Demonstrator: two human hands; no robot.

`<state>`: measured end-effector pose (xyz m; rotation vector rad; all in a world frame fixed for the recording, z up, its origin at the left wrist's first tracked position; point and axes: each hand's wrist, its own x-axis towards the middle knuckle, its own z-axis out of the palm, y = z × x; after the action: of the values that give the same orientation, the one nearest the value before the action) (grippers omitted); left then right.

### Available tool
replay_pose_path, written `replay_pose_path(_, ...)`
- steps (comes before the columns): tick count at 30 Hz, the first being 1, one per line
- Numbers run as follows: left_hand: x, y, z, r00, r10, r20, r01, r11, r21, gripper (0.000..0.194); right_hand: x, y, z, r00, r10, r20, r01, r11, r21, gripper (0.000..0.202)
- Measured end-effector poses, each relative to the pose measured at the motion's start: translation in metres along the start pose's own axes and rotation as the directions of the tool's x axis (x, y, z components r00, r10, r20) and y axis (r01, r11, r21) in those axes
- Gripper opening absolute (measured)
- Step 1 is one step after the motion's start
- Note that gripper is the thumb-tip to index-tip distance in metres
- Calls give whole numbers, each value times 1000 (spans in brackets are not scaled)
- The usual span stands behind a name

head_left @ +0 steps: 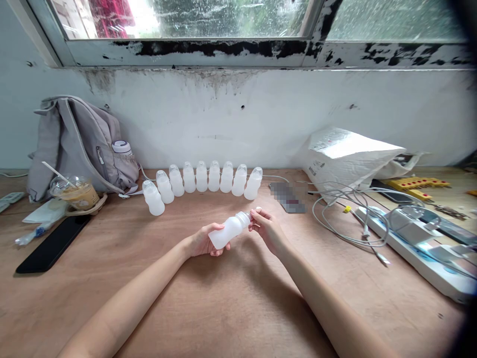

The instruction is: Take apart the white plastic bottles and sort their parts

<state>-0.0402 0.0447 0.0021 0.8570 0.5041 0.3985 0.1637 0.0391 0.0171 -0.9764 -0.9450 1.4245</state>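
My left hand (208,240) is wrapped round the lower body of a frosted white baby bottle (231,229), which lies tilted with its top up and to the right. At that top end my right hand (269,227) is closed, thumb and fingers pinching the bottle's tip. The fingers partly hide the tip, so its exact shape cannot be made out. Beyond my hands, several similar baby bottles (201,178) with clear domed caps stand upright in a curved row on the wooden table (179,303).
To the left are a grey backpack (80,141), an iced drink cup (80,193) and a black phone (54,244). A grey, partly pixelated object (290,199) lies behind my right hand. Further right are tangled white cables (328,219), a power strip (413,253) and a white bag (343,156).
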Motion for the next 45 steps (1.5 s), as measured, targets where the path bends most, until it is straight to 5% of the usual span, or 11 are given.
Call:
replay_pose_path(12,-1,1,-1,999,-26,-23,26,999,-27,42,3,4,-5,994,-105,25,106,994,-21,14)
replay_pose_path(20,0,0,-1,993,52,-106,-61,994,-87,48,2,1,-4,967,-199,-156,202,979,2,16)
replay_pose_path(23,2,0,1,932,229,-282,-269,957,-112,41,-1,0,-3,941,-279,-193,256,957,-136,18)
replay_pose_path(26,6,0,1,866,346,-362,-418,897,-142,39,-4,3,1,940,-326,-101,266,885,-381,19)
replay_pose_path(30,11,-2,0,837,354,-417,-450,879,-157,32,-7,11,6,927,-366,83,336,710,-620,18)
replay_pose_path(37,13,-8,2,716,519,-467,-536,837,110,29,-7,16,6,893,-361,269,435,541,-720,13)
replay_pose_path(41,11,-8,8,673,568,-474,-506,821,265,33,-10,13,8,879,-387,279,457,513,-727,10)
replay_pose_path(45,8,-9,14,697,606,-384,-456,787,415,39,-12,10,11,876,-395,275,470,579,-666,22)
